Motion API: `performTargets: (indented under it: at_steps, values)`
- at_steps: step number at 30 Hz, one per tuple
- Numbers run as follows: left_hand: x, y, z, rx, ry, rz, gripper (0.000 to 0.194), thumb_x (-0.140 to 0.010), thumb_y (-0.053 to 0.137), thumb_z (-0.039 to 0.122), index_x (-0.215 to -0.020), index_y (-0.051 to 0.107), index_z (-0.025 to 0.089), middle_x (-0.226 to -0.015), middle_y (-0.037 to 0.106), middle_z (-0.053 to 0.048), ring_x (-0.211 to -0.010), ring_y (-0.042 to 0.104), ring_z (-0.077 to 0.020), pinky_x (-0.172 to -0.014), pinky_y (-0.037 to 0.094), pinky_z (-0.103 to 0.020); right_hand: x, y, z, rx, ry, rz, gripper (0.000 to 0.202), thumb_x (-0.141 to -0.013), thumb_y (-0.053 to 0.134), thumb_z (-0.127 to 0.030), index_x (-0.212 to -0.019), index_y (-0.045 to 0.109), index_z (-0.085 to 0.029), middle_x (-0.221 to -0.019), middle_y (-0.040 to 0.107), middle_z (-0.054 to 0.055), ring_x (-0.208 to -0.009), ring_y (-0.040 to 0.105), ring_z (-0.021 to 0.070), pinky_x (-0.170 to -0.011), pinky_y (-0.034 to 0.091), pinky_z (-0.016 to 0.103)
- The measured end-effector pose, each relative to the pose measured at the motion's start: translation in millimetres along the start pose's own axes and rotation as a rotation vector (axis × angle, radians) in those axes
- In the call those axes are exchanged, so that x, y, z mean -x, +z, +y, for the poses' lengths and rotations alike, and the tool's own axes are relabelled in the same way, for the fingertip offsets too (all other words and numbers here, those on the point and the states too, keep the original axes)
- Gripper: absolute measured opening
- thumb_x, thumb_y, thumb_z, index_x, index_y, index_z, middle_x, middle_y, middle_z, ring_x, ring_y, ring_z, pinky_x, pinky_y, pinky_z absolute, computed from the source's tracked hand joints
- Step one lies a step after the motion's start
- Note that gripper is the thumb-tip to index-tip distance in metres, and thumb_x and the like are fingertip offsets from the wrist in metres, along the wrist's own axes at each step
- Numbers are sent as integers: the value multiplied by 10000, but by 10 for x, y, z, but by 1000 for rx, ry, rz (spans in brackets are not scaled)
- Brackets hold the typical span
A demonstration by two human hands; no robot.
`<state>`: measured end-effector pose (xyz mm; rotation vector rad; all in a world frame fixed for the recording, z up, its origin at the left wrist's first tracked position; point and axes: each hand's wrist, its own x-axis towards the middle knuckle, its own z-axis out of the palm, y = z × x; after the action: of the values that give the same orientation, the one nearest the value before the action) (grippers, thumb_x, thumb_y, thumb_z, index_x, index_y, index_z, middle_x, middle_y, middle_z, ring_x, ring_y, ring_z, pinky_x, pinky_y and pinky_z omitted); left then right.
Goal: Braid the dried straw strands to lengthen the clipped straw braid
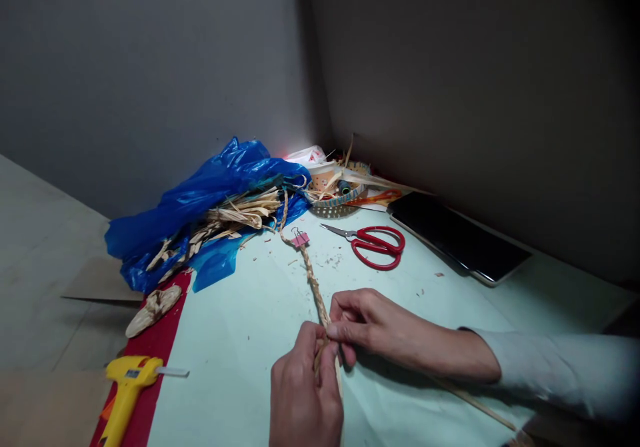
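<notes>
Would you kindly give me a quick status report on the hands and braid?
Left hand and right hand pinching straw braid. Pink clip farther along it. Red scissors off to its right, not in the way.

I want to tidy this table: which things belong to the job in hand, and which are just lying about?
Seemingly in the job:
braid, in the left hand and right hand
clip, on the braid
straw, of similar look

Probably just lying about:
scissors
glue gun
black slab
woven piece
</notes>
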<state>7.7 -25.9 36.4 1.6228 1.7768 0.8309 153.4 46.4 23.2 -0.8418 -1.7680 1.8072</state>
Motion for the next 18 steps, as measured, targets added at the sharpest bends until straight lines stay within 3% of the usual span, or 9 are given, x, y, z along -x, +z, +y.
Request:
performTargets:
  at_steps: [7,11,14,18]
  values:
    - [-14,-94,-79,-20,48,-7,286,-911,446,317,-714,630,218,-625,645,14,-570,574,-147,-588,399,-235,-14,-2,-21,214,-26,66,103,-810,538,-186,-710,516,-173,-577,594,-21,-534,488,102,-480,331,189]
    - [-16,-132,-61,-1,-1,24,283,-877,512,346,-685,665,205,-603,649,-7,-579,586,-167,-580,413,-244,15,18,-38,249,-48,85,121,-801,531,-182,-686,494,-176,-570,580,-25,-524,477,98,-473,327,189]
    - [45,-59,-27,-74,65,92,249,-870,530,299,-687,676,214,-607,666,-25,-567,595,-179,-594,413,-268,28,41,-30,136,-17,55,129,-813,503,-177,-686,480,-180,-557,559,-33,-490,511,96,-454,341,182]
    - [187,181,-18,-237,232,225,269,-891,507,274,-708,698,225,-622,664,-72,-548,599,-194,-554,419,-278,3,26,16,-95,-14,-4,166,-838,540,-226,-688,496,-171,-527,546,-37,-483,520,94,-472,354,182]
